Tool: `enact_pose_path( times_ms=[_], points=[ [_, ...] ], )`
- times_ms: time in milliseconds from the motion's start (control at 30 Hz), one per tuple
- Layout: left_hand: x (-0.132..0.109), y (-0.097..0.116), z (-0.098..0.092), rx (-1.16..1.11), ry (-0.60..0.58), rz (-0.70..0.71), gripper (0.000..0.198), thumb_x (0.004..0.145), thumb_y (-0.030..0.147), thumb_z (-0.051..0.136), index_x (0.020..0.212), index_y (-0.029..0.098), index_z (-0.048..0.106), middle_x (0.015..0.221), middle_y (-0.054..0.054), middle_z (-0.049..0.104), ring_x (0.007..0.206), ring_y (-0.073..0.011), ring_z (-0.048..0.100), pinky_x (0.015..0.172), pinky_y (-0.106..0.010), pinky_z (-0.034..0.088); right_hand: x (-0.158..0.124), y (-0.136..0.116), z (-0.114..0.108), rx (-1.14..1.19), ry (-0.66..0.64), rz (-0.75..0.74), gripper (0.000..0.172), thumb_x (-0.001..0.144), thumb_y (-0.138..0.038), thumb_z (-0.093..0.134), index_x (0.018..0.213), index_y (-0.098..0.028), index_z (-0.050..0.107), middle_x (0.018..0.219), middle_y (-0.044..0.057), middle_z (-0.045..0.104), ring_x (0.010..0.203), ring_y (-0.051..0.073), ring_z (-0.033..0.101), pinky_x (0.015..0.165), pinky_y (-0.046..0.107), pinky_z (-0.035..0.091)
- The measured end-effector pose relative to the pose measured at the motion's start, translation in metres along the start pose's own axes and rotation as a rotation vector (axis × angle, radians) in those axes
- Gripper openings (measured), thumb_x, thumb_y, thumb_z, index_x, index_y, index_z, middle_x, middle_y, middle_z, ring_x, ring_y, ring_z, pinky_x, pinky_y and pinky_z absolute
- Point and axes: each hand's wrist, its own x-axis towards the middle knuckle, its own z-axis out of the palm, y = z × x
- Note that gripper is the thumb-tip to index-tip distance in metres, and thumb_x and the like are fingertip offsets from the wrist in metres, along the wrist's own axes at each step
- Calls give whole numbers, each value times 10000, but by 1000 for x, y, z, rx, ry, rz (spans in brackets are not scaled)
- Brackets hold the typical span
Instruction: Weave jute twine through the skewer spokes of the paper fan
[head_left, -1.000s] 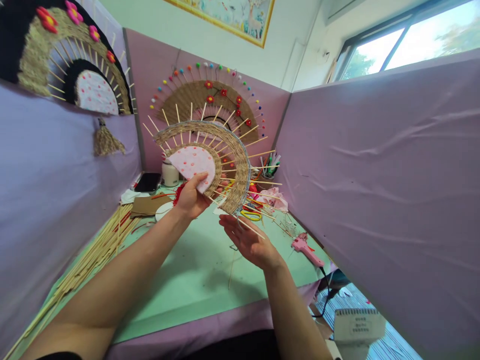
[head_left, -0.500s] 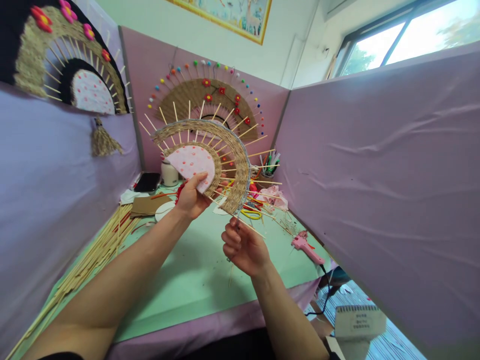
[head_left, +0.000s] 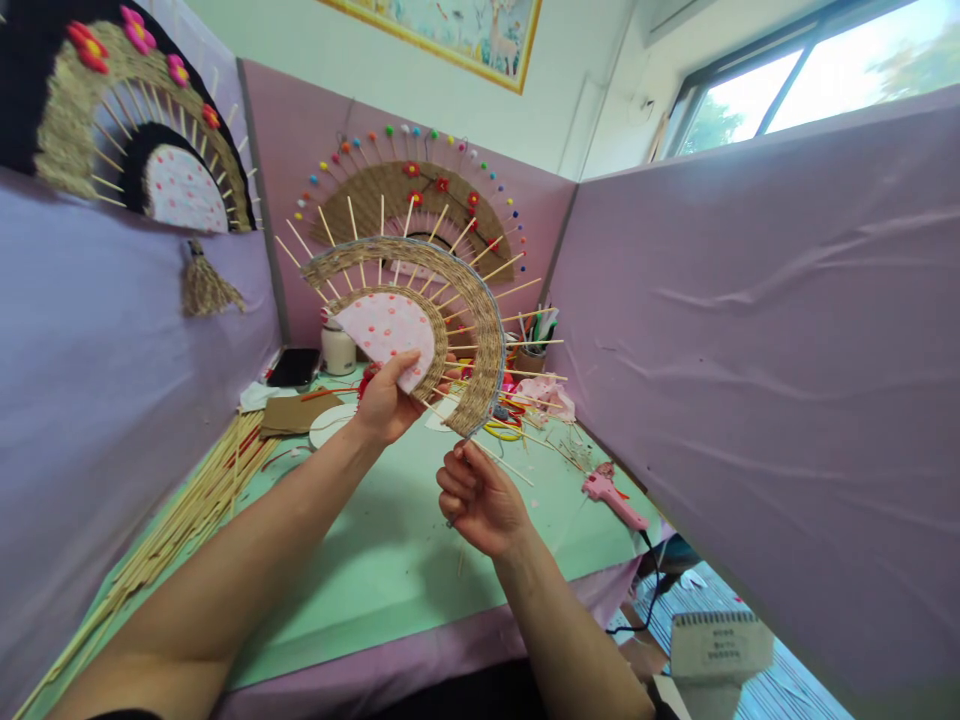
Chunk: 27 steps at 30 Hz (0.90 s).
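My left hand (head_left: 388,402) grips a half-round woven fan (head_left: 489,345) by its lower middle, thumb on the white, red-dotted centre (head_left: 382,325) and fingers behind. Thin wooden sticks radiate from the centre through two woven straw bands and stick out past the rim. A grey-blue cord (head_left: 501,372) runs along the outer band's edge. Just below that band's lower right end, my right hand (head_left: 481,500) is closed in a pinch on the cord. Most of the cord's held part is hidden by the fingers; a small grey bit shows beneath them.
Long wooden sticks (head_left: 187,510) lie along the table's left side, near brown cardboard (head_left: 296,412) and a phone (head_left: 294,367). A pink glue gun (head_left: 613,497) rests at the right. Finished fans (head_left: 375,195) hang on the partitions. A pen holder (head_left: 531,358) stands behind.
My right hand has shifted slightly left and down, near the band's end. The fan has turned a little, its right-hand sticks now lower. My left hand keeps its hold.
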Motion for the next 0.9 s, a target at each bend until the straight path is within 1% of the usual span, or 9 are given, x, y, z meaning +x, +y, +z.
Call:
enact_pose_path(
  times_ms=[133, 200, 367, 467, 567, 667, 767, 867, 900],
  points=[
    [-1, 2, 1, 5, 19, 1, 327, 823, 207, 522, 1088, 72, 657, 901, -125, 742, 785, -224, 714, 565, -253, 560, 0, 1, 0, -88, 70, -50, 339, 692, -356, 797, 700, -172, 512, 542, -98, 262, 478, 47, 142, 424, 165, 120],
    [-2, 3, 2, 6, 29, -3, 321, 824, 206, 524, 1082, 70, 657, 900, -127, 741, 784, -224, 713, 565, -252, 560, 0, 0, -2, -163, 124, -113, 339, 684, -351, 797, 686, -175, 506, 540, -95, 293, 477, 45, 177, 429, 174, 128],
    [-4, 7, 3, -4, 40, -9, 297, 817, 206, 537, 1048, 68, 662, 873, -127, 741, 700, -199, 706, 539, -239, 556, -2, -8, -12, -527, 273, -392, 242, 707, -346, 754, 684, -180, 579, 524, -80, 372, 476, 57, 276, 460, 206, 214],
    [-5, 8, 5, -8, 52, -20, 327, 811, 194, 534, 1093, 77, 649, 868, -121, 742, 705, -206, 710, 526, -242, 558, -5, -15, -13, -799, 381, -562, 203, 714, -342, 735, 680, -178, 620, 599, -39, 489, 545, 81, 374, 516, 226, 297],
    [-6, 6, 7, -16, 59, -37, 354, 814, 183, 521, 1135, 86, 635, 860, -114, 745, 710, -208, 712, 530, -247, 564, -6, -18, -13, -974, 443, -671, 208, 743, -356, 701, 666, -177, 628, 617, -19, 530, 575, 102, 410, 545, 243, 327],
    [-7, 3, 9, -11, 45, -67, 344, 815, 180, 528, 1117, 66, 647, 835, -127, 745, 674, -202, 704, 555, -258, 572, -7, -19, -15, -1024, 491, -724, 246, 765, -374, 676, 635, -177, 606, 579, -30, 496, 541, 94, 375, 526, 245, 306],
    [-7, 3, 9, -7, 23, -53, 336, 809, 175, 542, 1101, 54, 657, 864, -142, 745, 714, -214, 708, 589, -271, 580, -8, -21, -17, -1002, 528, -733, 235, 760, -353, 677, 630, -178, 590, 578, -36, 480, 542, 92, 369, 528, 243, 301],
    [-8, 4, 11, -12, 30, -1, 341, 818, 185, 538, 1108, 49, 652, 895, -148, 744, 768, -233, 713, 611, -292, 589, -7, -24, -17, -919, 468, -669, 164, 741, -328, 698, 752, -181, 625, 641, -30, 518, 588, 99, 412, 557, 238, 327],
    [-8, 4, 12, -14, 40, 16, 335, 823, 187, 532, 1103, 48, 652, 889, -146, 744, 772, -236, 714, 625, -304, 593, -6, -25, -17, -868, 425, -633, 183, 723, -319, 714, 818, -187, 631, 660, -34, 522, 603, 100, 421, 564, 234, 333]
  ],
)
